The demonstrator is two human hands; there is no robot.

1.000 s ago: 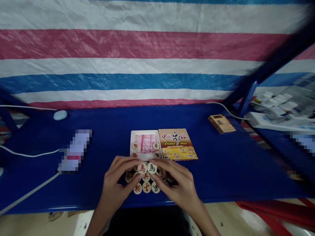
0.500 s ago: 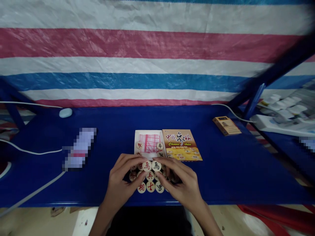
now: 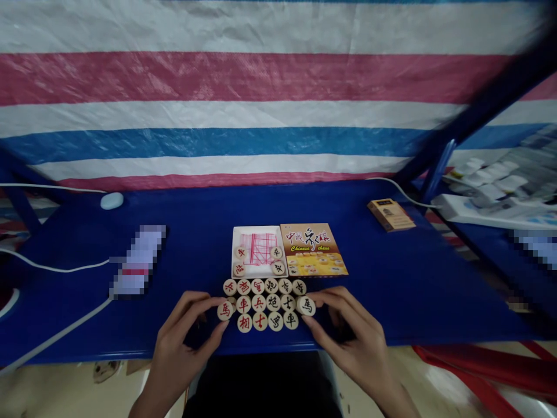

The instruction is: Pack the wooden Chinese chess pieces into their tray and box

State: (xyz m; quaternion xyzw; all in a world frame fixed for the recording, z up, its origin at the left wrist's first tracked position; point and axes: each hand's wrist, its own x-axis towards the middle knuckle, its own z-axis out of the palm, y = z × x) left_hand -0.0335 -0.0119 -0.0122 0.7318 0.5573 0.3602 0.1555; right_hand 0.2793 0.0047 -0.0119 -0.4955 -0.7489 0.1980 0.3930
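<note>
Between the thumb and fingers of my left hand (image 3: 185, 334) is a round Chinese chess piece with a red character (image 3: 225, 310). My right hand (image 3: 351, 328) pinches a Chinese chess piece with a black character (image 3: 307, 306). Both held pieces are at the two ends of the middle row, each partly covering what lies behind it. Between my hands several pieces (image 3: 259, 303) lie face up in three rows, red characters on the left and black on the right. Behind them is a white open box tray (image 3: 235, 235) with several pieces in its corners and a pink-lined sheet.
A printed Chinese chess box lid (image 3: 311, 247) lies against the tray's right side. Farther right is a small brown box (image 3: 390, 215), with a white power strip (image 3: 474, 212) beyond. A pixelated phone (image 3: 139, 261), cables and a pale blue rounded object (image 3: 112, 201) are on the left of the blue table (image 3: 200, 209).
My hands have moved apart from the middle, the left with the red-character piece, the right with the black-character piece. The rows between them now show. The view has shifted slightly.
</note>
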